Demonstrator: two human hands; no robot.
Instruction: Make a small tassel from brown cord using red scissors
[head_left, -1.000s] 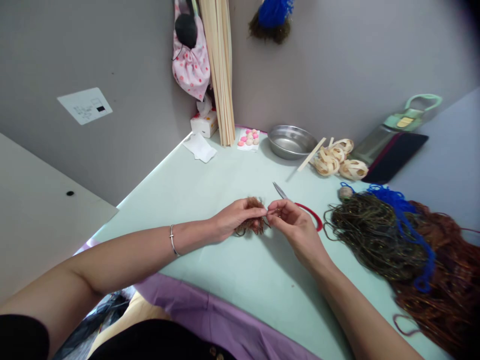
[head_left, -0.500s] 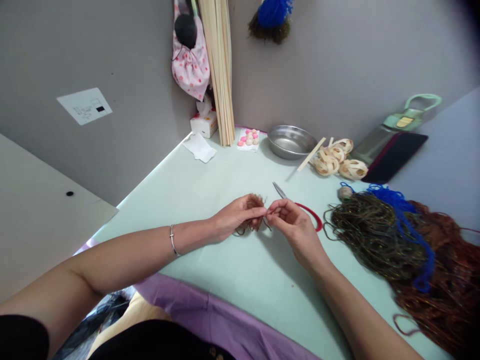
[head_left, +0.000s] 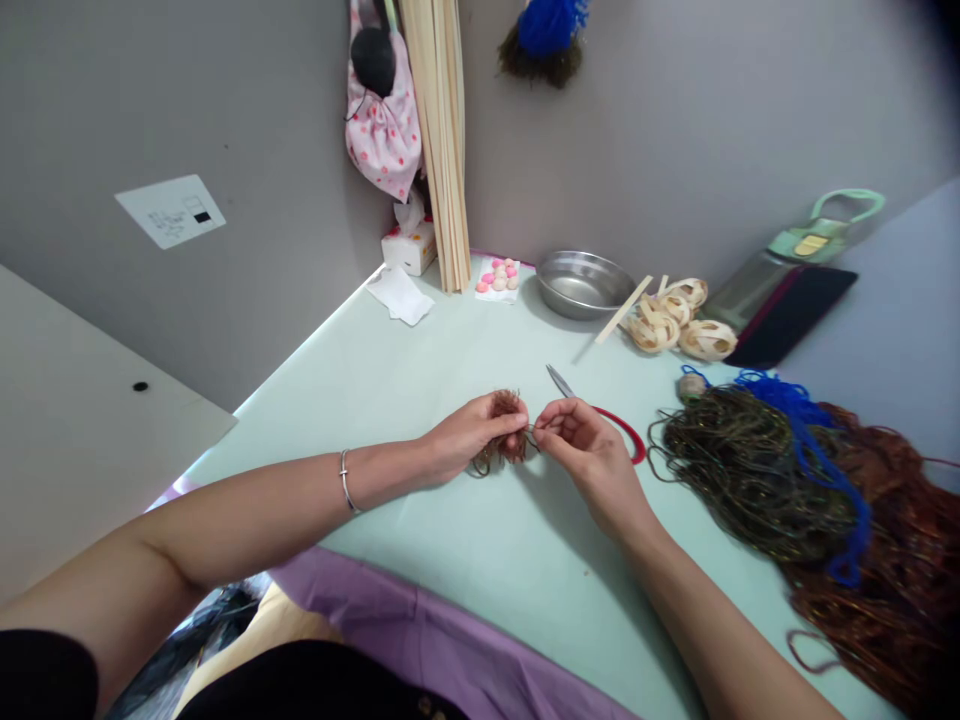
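Note:
My left hand [head_left: 472,435] is closed around a small bundle of brown yarn [head_left: 508,404], whose looped and cut ends stick out above and below the fingers. Just to its right, my right hand [head_left: 589,450] pinches a thin strand of yarn [head_left: 531,430] that runs to the bundle. A narrow gap separates the two hands, held over the pale green tabletop [head_left: 465,560]. Behind the right hand lies a pair of scissors [head_left: 561,382] with a red handle, partly covered by that hand.
Olive yarn [head_left: 727,470], blue yarn [head_left: 847,500] and rust-brown yarn [head_left: 892,560] lie heaped at right. Further back are a steel bowl [head_left: 585,285], balls of wood strip [head_left: 705,340], a bottle [head_left: 765,270], pink and cream pieces [head_left: 499,275], tall wood strips [head_left: 442,150] and a tissue box [head_left: 409,248].
The fingertips, nearly touching before, are slightly farther apart, with the strand showing between them. My left hand has shifted a little to the left with the bundle.

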